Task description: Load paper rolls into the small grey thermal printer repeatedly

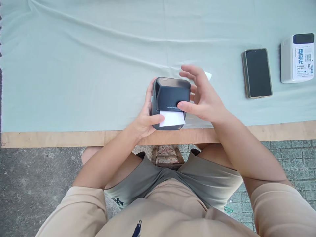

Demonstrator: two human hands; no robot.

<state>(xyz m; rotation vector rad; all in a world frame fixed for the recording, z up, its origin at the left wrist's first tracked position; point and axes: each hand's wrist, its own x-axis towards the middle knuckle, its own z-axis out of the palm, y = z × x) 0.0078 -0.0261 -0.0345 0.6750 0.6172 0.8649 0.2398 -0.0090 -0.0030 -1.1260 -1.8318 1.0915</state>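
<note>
A dark, rounded label printer (pixel 174 93) with NIIMBOT lettering is held just above the table's near edge. A white paper label (pixel 172 119) sticks out of its front slot. Wrapped around the printer's left side is my left hand (pixel 147 117), its thumb lying on the label's left edge. My right hand (pixel 202 95) is at the printer's right side with its fingers spread apart. Its thumb tip touches the cover beside the lettering, while the lower fingers are partly hidden. A small white piece (pixel 208 76), perhaps paper, shows behind the right hand.
A pale green cloth (pixel 86 82) with creases covers the table, leaving a bare wooden edge (pixel 61 139) at the front. To the right lie a phone (pixel 258 73) with a dark screen and a white power bank (pixel 287 62). A wooden stool (pixel 166 157) shows between my legs.
</note>
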